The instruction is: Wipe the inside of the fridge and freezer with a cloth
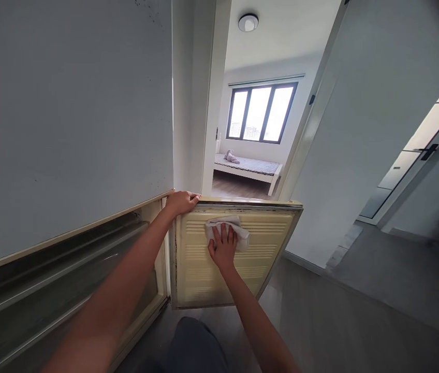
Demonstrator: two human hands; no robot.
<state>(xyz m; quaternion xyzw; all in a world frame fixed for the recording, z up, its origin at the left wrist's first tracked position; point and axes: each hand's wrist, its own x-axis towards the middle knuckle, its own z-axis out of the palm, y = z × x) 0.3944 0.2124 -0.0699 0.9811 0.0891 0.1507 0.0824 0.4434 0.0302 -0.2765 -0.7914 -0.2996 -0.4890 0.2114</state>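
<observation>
A cream-coloured refrigerator door [266,259] stands swung open, its ribbed inner panel facing me. My left hand [183,202] grips the door's top edge near the hinge side, fingers curled over it. Against the upper part of the panel, my right hand [223,246] holds a white cloth [243,235] pressed flat under its fingers. Dark grime marks the rubber seal [243,208] along the door's border. To the left is the open refrigerator compartment [68,290], with clear drawer fronts partly hidden by my left forearm.
Grey flooring [305,311] runs to the right of the door. My knee [196,344] is just below it. Beyond the doorway are a bed [254,165] and a window [262,111]. A glass-paned door [409,150] stands at far right.
</observation>
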